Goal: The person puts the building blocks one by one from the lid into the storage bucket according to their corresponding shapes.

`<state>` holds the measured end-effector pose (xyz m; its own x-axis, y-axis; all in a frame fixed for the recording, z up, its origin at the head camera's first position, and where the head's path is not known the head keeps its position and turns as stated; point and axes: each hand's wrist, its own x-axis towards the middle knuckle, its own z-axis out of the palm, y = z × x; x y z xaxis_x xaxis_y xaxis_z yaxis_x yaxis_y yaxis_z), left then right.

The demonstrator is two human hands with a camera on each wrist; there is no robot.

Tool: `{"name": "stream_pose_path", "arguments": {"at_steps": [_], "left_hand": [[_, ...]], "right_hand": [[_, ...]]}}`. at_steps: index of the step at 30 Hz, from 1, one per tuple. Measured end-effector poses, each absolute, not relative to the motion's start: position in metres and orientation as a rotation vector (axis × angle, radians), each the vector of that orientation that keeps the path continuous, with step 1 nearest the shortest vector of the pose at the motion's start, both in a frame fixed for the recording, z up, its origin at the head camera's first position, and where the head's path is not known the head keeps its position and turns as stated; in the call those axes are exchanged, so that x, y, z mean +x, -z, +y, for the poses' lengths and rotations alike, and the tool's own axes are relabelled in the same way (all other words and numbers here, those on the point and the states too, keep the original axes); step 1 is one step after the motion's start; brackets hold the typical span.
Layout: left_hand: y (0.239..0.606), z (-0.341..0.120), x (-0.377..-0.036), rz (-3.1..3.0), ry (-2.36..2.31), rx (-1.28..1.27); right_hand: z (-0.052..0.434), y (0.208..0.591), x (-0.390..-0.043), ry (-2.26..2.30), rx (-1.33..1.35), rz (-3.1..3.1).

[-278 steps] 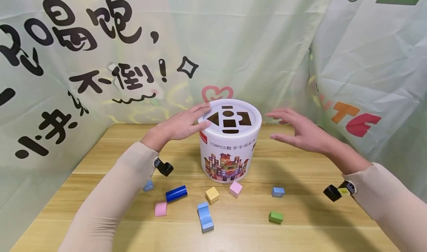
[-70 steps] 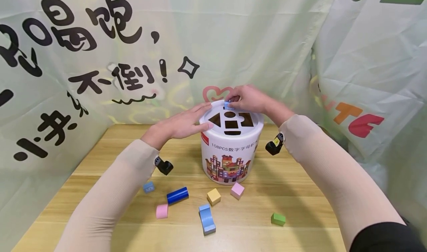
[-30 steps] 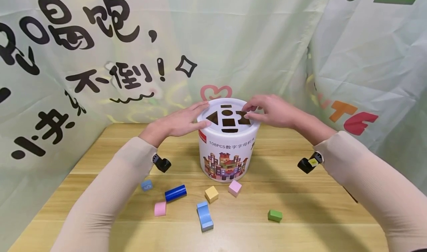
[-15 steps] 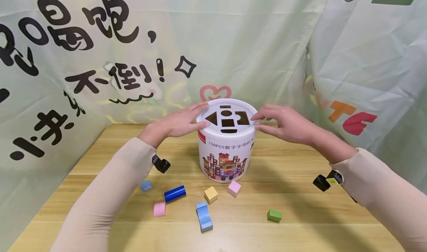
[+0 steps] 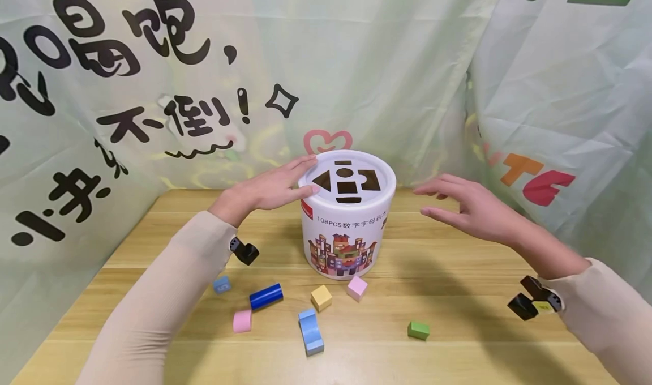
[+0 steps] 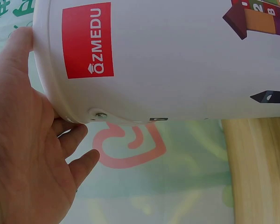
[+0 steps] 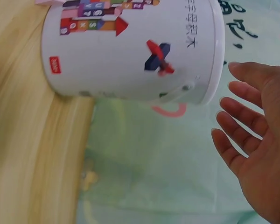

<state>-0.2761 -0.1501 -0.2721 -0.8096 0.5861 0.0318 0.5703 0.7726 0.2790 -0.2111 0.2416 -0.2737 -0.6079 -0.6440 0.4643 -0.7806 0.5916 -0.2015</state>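
Observation:
A white bucket (image 5: 343, 226) with shaped holes in its lid (image 5: 326, 167) stands upright at the middle of the table. My left hand (image 5: 265, 188) rests on the lid's left rim, fingers stretched out and thumb towards the front. In the left wrist view that hand (image 6: 32, 140) lies along the bucket's rim beside the red label (image 6: 87, 41). To the right of the bucket, apart from it, my right hand (image 5: 466, 206) hovers with nothing in it. The right wrist view shows its fingers (image 7: 242, 121) spread and relaxed.
In front of the bucket lie a yellow cube (image 5: 321, 298), a pink cube (image 5: 357, 288), a blue curved block (image 5: 311, 332), a dark blue cylinder (image 5: 266, 296), a pink block (image 5: 242, 321), a small blue block (image 5: 221, 285) and a green block (image 5: 419, 330). A printed cloth (image 5: 387, 62) hangs behind.
The right hand held a light blue block at the lid's rear slot, then drew back right without it. That block is gone from the right of the table. The left hand stayed on the rim.

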Motion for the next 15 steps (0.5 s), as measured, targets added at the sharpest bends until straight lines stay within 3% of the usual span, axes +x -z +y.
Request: {"name": "stream_pose_path", "arguments": {"at_steps": [15], "left_hand": [[0.273, -0.149, -0.278, 2.916, -0.417, 0.942]], "right_hand": [[0.317, 0.306, -0.193, -0.553, 0.867, -2.738]]}}
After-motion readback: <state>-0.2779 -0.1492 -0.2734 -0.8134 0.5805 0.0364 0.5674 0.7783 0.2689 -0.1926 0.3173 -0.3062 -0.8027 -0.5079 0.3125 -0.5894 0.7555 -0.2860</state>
